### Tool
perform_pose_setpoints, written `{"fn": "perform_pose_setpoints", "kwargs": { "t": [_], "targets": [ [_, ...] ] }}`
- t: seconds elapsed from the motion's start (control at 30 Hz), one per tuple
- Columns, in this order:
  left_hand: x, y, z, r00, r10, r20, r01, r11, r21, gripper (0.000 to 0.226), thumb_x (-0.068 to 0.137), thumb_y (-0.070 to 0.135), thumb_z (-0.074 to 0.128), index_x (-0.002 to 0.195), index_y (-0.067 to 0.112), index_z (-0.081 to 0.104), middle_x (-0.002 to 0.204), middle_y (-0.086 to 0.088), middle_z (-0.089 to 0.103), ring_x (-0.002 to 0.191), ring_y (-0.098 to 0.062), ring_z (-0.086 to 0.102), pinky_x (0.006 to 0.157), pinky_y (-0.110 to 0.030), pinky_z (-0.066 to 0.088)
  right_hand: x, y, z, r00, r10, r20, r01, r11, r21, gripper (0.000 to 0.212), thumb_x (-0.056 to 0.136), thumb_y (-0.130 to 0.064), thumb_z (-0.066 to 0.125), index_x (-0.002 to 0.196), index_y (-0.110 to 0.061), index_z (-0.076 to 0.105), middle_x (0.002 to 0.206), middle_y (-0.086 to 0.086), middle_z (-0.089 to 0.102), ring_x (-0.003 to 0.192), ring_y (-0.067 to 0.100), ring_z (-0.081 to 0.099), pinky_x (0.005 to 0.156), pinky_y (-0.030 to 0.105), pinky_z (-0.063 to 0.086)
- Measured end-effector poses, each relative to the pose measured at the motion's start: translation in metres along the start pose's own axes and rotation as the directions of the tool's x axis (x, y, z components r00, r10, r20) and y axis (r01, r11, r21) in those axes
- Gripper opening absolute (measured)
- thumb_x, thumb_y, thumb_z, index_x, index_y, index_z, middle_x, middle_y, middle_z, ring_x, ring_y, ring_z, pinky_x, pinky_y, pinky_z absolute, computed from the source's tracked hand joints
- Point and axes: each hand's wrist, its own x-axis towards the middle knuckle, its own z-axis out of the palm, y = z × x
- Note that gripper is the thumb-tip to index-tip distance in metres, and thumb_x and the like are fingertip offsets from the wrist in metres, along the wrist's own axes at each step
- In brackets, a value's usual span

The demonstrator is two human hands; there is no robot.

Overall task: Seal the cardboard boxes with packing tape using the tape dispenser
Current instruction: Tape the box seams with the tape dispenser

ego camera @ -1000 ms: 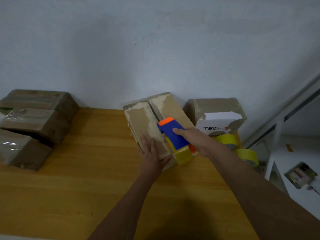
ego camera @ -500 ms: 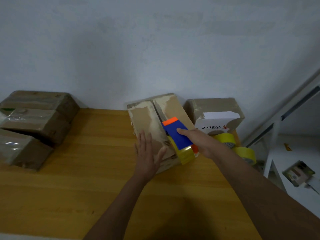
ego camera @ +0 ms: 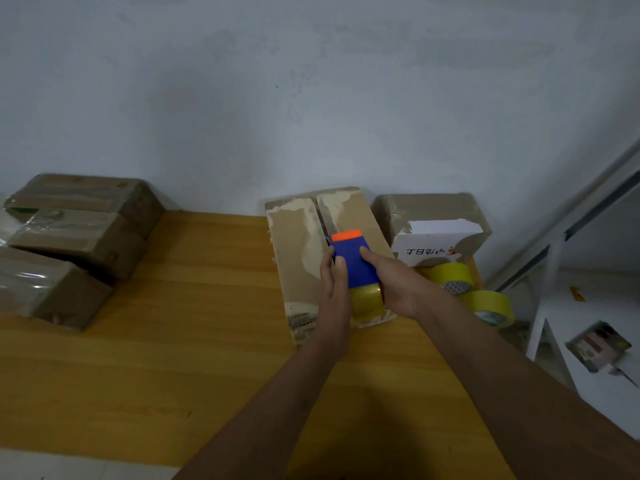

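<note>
A long cardboard box [ego camera: 298, 251] lies on the wooden table [ego camera: 194, 306] against the wall, its two top flaps meeting in a seam with torn paper patches. On top of it sits a blue tape dispenser [ego camera: 353, 261] with an orange tip and a yellow tape roll. My right hand [ego camera: 394, 285] grips the dispenser from the right, index finger laid along its top. My left hand [ego camera: 334, 289] holds the dispenser's left side, thumb against the blue body.
A second box with a white label [ego camera: 433, 233] stands to the right, with two yellow tape rolls [ego camera: 450, 278] in front of it at the table's right edge. Several taped boxes [ego camera: 69, 233] are stacked at the left. A white shelf frame [ego camera: 561, 271] stands on the right.
My left hand has left the box's left flap and moved right onto the dispenser. The dispenser has turned straighter along the seam.
</note>
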Motion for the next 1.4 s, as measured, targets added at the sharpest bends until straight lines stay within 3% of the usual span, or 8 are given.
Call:
{"fn": "perform_pose_setpoints", "kwargs": {
  "t": [0.1, 0.17, 0.3, 0.37, 0.57, 0.73, 0.93, 1.4],
  "targets": [
    [-0.005, 0.002, -0.026, 0.994, 0.042, 0.103, -0.064, 0.972, 0.228, 0.072, 0.09, 0.07, 0.04, 0.152, 0.038, 0.023, 0.157, 0.002, 0.032, 0.138, -0.013, 0.042, 0.095, -0.019, 0.05, -0.003, 0.002, -0.006, 0.999, 0.039, -0.005, -0.038, 0.996, 0.085, 0.034, 0.098, -0.036, 0.052, 0.121, -0.012, 0.058, 0.101, 0.012, 0.075, 0.088, 0.027, 0.073, 0.071, 0.039, 0.059],
    [-0.003, 0.002, -0.046, 0.985, 0.149, 0.082, -0.171, 0.866, 0.47, 0.076, 0.09, 0.07, 0.043, 0.153, 0.032, 0.025, 0.162, 0.007, 0.021, 0.145, -0.005, 0.024, 0.112, -0.029, 0.039, -0.004, 0.003, -0.007, 1.0, 0.028, 0.001, -0.028, 0.994, 0.108, 0.029, 0.099, -0.033, 0.052, 0.115, -0.01, 0.059, 0.093, 0.013, 0.076, 0.078, 0.025, 0.074, 0.06, 0.035, 0.059],
    [0.002, -0.014, -0.092, 0.958, 0.14, 0.248, -0.274, 0.212, 0.938, 0.108, 0.071, 0.087, 0.027, 0.158, 0.027, 0.006, 0.165, 0.005, -0.011, 0.151, -0.016, -0.013, 0.12, -0.056, -0.005, 0.002, 0.006, 0.002, 0.993, -0.003, -0.12, 0.004, 1.0, 0.007, 0.036, 0.098, -0.038, 0.049, 0.115, -0.008, 0.06, 0.098, 0.016, 0.074, 0.08, 0.025, 0.071, 0.077, 0.039, 0.057],
    [0.003, -0.029, -0.103, 0.966, 0.071, 0.25, -0.256, 0.092, 0.962, 0.117, 0.065, 0.093, 0.024, 0.156, 0.03, -0.013, 0.161, 0.005, -0.027, 0.147, -0.022, -0.029, 0.116, -0.059, -0.013, 0.005, 0.009, 0.008, 0.977, -0.074, -0.199, 0.028, 0.973, -0.228, 0.051, 0.098, -0.053, 0.043, 0.112, -0.007, 0.063, 0.1, 0.011, 0.071, 0.087, 0.023, 0.066, 0.087, 0.039, 0.05],
    [0.011, -0.048, -0.084, 0.982, 0.188, -0.001, -0.057, 0.301, 0.952, 0.106, 0.083, 0.071, 0.054, 0.157, 0.013, 0.005, 0.163, -0.019, -0.011, 0.151, -0.037, -0.007, 0.12, -0.06, 0.011, 0.012, 0.019, 0.016, 0.905, -0.305, -0.296, 0.106, 0.837, -0.538, 0.063, 0.095, -0.059, 0.043, 0.114, 0.0, 0.057, 0.101, 0.011, 0.061, 0.088, 0.023, 0.058, 0.068, 0.031, 0.044],
    [0.013, -0.046, -0.087, 0.984, 0.114, 0.137, -0.161, 0.232, 0.959, 0.133, 0.062, 0.088, 0.039, 0.155, 0.005, -0.009, 0.158, -0.021, -0.026, 0.148, -0.038, -0.019, 0.122, -0.053, 0.014, 0.013, 0.025, 0.012, 0.844, -0.404, -0.351, 0.179, 0.831, -0.527, 0.057, 0.096, -0.054, 0.046, 0.108, -0.001, 0.061, 0.099, 0.012, 0.067, 0.089, 0.026, 0.065, 0.07, 0.033, 0.046],
    [0.022, -0.048, -0.078, 0.988, 0.138, 0.073, -0.116, 0.335, 0.935, 0.129, 0.074, 0.064, 0.068, 0.153, 0.003, -0.013, 0.16, -0.017, -0.025, 0.149, -0.03, -0.02, 0.123, -0.044, 0.013, 0.016, 0.024, 0.012, 0.839, -0.453, -0.301, 0.205, 0.776, -0.597, 0.05, 0.096, -0.053, 0.045, 0.089, -0.008, 0.064, 0.078, 0.003, 0.064, 0.067, 0.013, 0.059, 0.053, 0.023, 0.038],
    [0.041, -0.05, -0.068, 0.989, 0.142, 0.043, -0.092, 0.36, 0.928, 0.118, 0.082, 0.046, 0.074, 0.154, 0.001, -0.007, 0.16, -0.019, -0.021, 0.15, -0.032, -0.016, 0.122, -0.04, 0.006, 0.016, 0.015, -0.004, 0.891, -0.367, -0.267, 0.149, 0.792, -0.592, 0.053, 0.098, -0.052, 0.042, 0.099, -0.003, 0.064, 0.096, 0.013, 0.068, 0.09, 0.028, 0.065, 0.077, 0.038, 0.048]
  ]
}}
